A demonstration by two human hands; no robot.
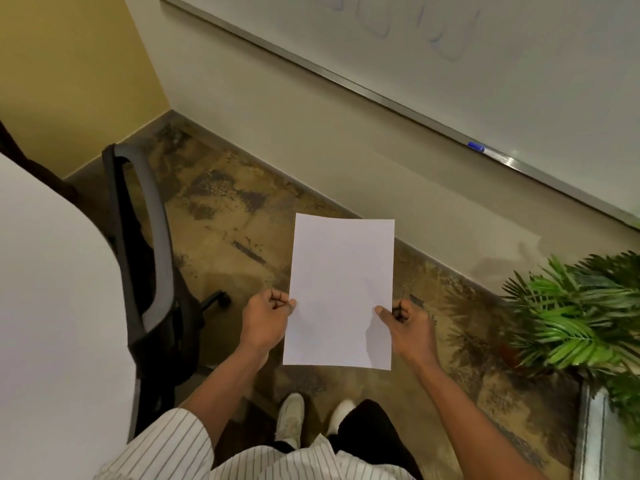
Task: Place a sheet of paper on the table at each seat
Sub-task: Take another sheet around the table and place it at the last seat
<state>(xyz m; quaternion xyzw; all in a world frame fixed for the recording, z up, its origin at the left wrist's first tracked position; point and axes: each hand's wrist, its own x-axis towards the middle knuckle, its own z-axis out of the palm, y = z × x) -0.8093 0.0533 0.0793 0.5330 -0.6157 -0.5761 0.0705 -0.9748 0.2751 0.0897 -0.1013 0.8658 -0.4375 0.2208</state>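
I hold white paper (341, 289) flat in front of me, over the patterned floor; whether it is one sheet or a thin stack I cannot tell. My left hand (266, 318) pinches its left edge. My right hand (408, 322) pinches its right edge, thumb on top. The white table (52, 306) fills the left side of the view, with a rounded edge. A black and grey office chair (149, 244) stands pushed in against that edge, between the table and me.
A wall with a whiteboard (450, 46) runs across the top right; a blue marker (476, 147) lies on its ledge. A green potted plant (581, 313) in a metal planter stands at the right. My feet (311, 417) stand on open carpet.
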